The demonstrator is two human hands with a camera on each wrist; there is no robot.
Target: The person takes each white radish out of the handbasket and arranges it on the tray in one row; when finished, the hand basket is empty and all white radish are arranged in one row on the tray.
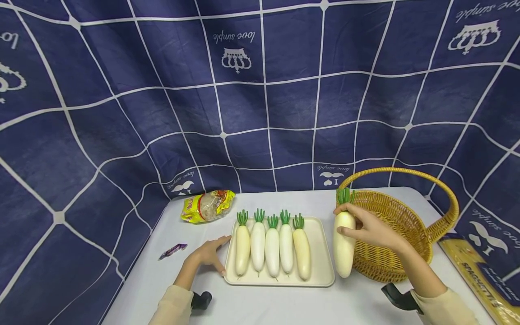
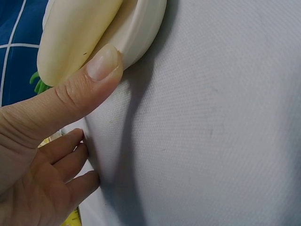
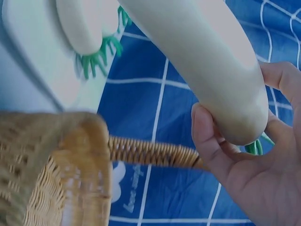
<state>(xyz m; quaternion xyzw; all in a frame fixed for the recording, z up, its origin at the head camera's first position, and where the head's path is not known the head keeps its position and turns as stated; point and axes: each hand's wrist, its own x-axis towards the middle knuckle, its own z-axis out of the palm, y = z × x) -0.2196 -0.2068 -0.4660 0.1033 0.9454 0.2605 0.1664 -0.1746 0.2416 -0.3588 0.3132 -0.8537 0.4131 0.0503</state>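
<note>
My right hand (image 1: 369, 225) grips a white radish (image 1: 344, 246) near its green top, holding it upright between the tray and the wicker basket (image 1: 406, 266). In the right wrist view, thumb and fingers wrap the leafy end of this radish (image 3: 202, 66). A cream tray (image 1: 321, 253) holds several more white radishes (image 1: 272, 253) side by side, leaves toward the back. At the tray's left edge lies my left hand (image 1: 208, 255), fingers spread. In the left wrist view the left thumb (image 2: 101, 66) touches the tray rim (image 2: 146, 33), and its other fingers are loosely extended.
A yellow food packet (image 1: 207, 206) lies at the back left, and a small purple wrapped sweet (image 1: 172, 251) nearer the left edge. The basket's tall handle (image 1: 451, 198) arches over it at the right. A spaghetti pack (image 1: 479, 280) lies along the right edge. Blue checked cloth (image 1: 284, 104) hangs behind.
</note>
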